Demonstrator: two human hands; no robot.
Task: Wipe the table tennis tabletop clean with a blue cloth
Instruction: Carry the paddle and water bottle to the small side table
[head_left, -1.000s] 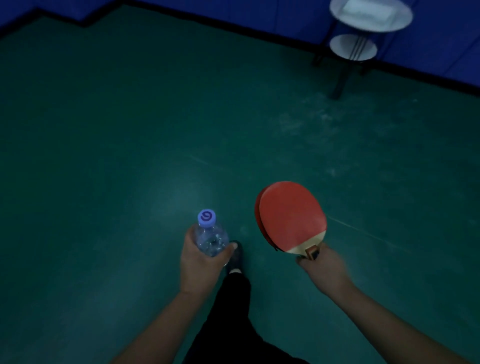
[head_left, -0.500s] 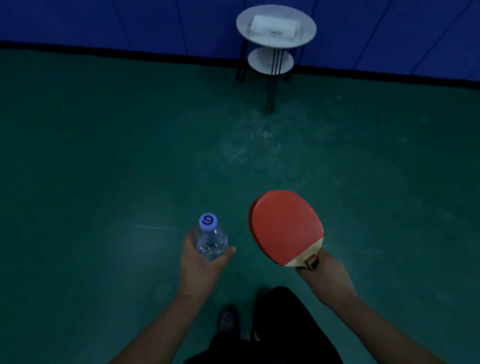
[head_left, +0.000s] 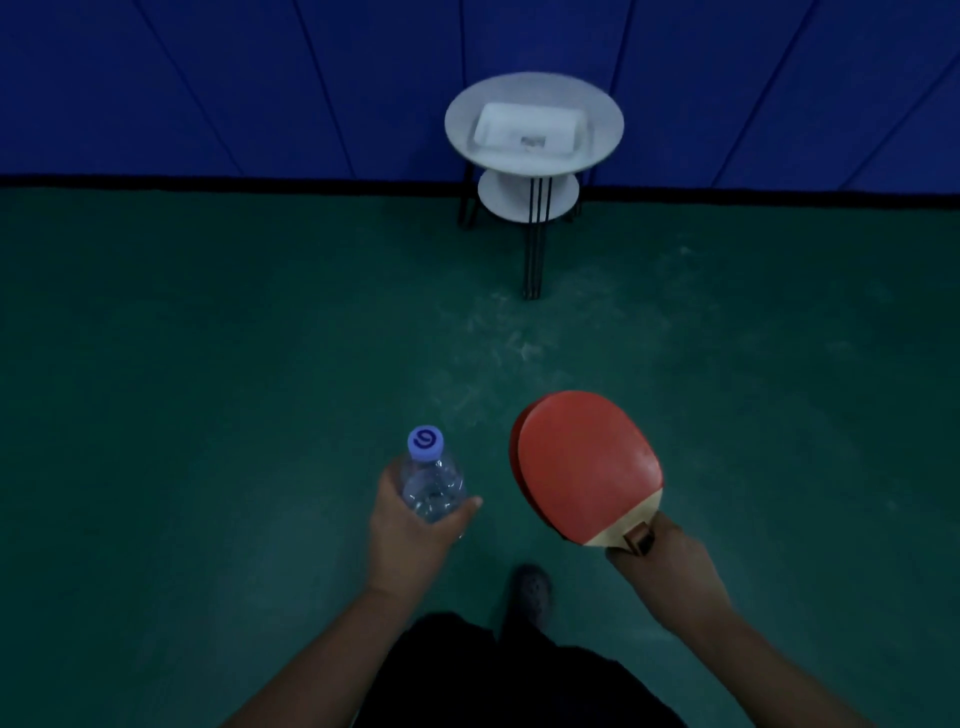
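Note:
My left hand (head_left: 410, 535) grips a clear plastic water bottle (head_left: 431, 480) with a purple cap, held upright. My right hand (head_left: 670, 566) holds a red table tennis paddle (head_left: 584, 467) by its wooden handle, blade pointing up and away. Neither a blue cloth nor a table tennis table is in view.
A small round white two-tier side table (head_left: 608, 140) on thin black legs stands straight ahead against a blue wall (head_left: 260, 83); a white rectangular tray (head_left: 530, 130) lies on its top. Green floor (head_left: 208, 389) stretches all around. My dark-trousered legs and one shoe (head_left: 532, 592) show below.
The view has swung and advanced, so the side table went from the upper right to straight ahead and looms larger. Both hands keep their hold on the bottle and paddle.

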